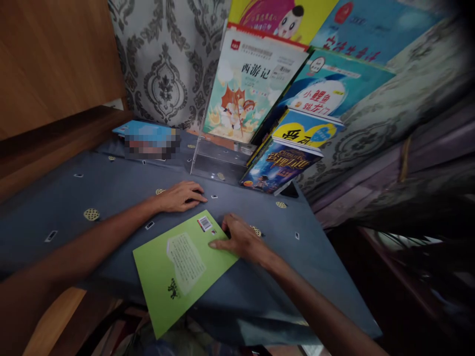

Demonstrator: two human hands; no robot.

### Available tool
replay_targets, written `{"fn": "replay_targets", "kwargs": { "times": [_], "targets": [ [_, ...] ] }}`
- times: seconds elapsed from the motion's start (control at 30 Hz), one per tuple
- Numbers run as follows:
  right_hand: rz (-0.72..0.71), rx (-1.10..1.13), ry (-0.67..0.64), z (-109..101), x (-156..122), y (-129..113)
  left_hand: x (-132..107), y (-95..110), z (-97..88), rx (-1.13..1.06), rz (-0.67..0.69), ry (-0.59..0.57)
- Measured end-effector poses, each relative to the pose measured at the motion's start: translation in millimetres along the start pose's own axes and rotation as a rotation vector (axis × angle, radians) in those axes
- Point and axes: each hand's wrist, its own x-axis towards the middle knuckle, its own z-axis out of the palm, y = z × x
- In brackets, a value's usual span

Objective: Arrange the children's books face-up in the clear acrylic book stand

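A green book (174, 272) shows its back cover, with a barcode and a pale text panel, at the table's near edge. Part of it juts out past that edge. My right hand (241, 237) grips the book's right side, thumb on the cover and the other fingers at its edge or under it. Just beyond the book, my left hand (181, 196) rests on the tablecloth with its fingers stretched out, holding nothing.
A clear acrylic stand (218, 160) at the back holds several upright children's books (256, 84). Another book (144, 138), partly blurred, lies at the back left. Dark blue cloth covers the table (304, 267); a wooden panel (55, 64) rises on the left.
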Motion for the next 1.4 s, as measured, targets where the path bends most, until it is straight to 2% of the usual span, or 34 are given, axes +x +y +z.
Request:
{"fn": "replay_targets", "kwargs": {
  "times": [0.2,0.3,0.37,0.4,0.53,0.63,0.7,0.8,0.9,0.97,1.03,1.13,1.2,1.23,1.3,1.37,1.4],
  "targets": [
    [0.002,0.085,-0.028,6.4,-5.8,2.6,-3.2,9.4,6.8,0.009,-0.06,-0.147],
    [-0.033,0.008,0.054,13.7,-18.4,-3.0,-3.2,11.4,7.0,0.014,-0.075,-0.163],
    [-0.133,-0.119,0.14,22.4,-34.4,-10.3,-3.5,11.4,6.7,0.023,-0.07,-0.158],
    [-0.235,-0.169,0.135,27.6,-43.4,-14.8,-3.7,11.1,6.7,0.027,-0.065,-0.153],
    [-0.61,-0.225,0.003,48.1,-68.8,-35.3,-5.0,8.7,8.0,0.033,-0.046,-0.125],
    [-0.687,-0.262,-0.035,62.9,-66.3,-50.6,-5.6,7.7,8.7,0.033,-0.042,-0.117],
    [-0.689,-0.3,0.014,76.5,-60.2,-58.1,-5.6,8.1,8.6,0.028,-0.042,-0.12],
    [-0.739,-0.354,0.176,103.4,-56.3,-60.7,-5.2,9.7,7.5,0.016,-0.039,-0.12],
    [-0.798,-0.381,0.374,124.9,-60.7,-51.7,-4.5,11.1,6.6,0.0,-0.042,-0.118],
    [-0.863,-0.353,0.478,126.1,-64.5,-42.0,-4.0,11.3,6.5,-0.008,-0.047,-0.118],
    [-0.954,-0.264,0.532,112.8,-67.2,-32.2,-3.9,10.9,6.6,-0.022,-0.054,-0.119],
    [-0.994,-0.054,0.476,68.8,-69.5,-22.3,-4.5,9.6,6.9,-0.071,-0.075,-0.124],
    [-0.857,0.154,0.49,30.2,-68.0,-20.6,-4.6,8.7,7.0,-0.132,-0.089,-0.115],
    [-0.719,0.251,0.531,10.6,-65.2,-21.2,-4.2,8.3,6.8,-0.17,-0.098,-0.095],
    [-0.448,0.559,0.715,-24.9,-53.3,-23.6,-1.9,7.3,6.1,-0.271,-0.121,-0.028],
    [-0.283,0.939,0.753,-49.3,-31.8,-23.5,2.3,5.3,4.5,-0.41,-0.151,0.064],
    [-0.249,1.091,0.718,-55.3,-18.0,-20.9,4.7,3.5,3.7,-0.485,-0.167,0.115]
  ]
}}
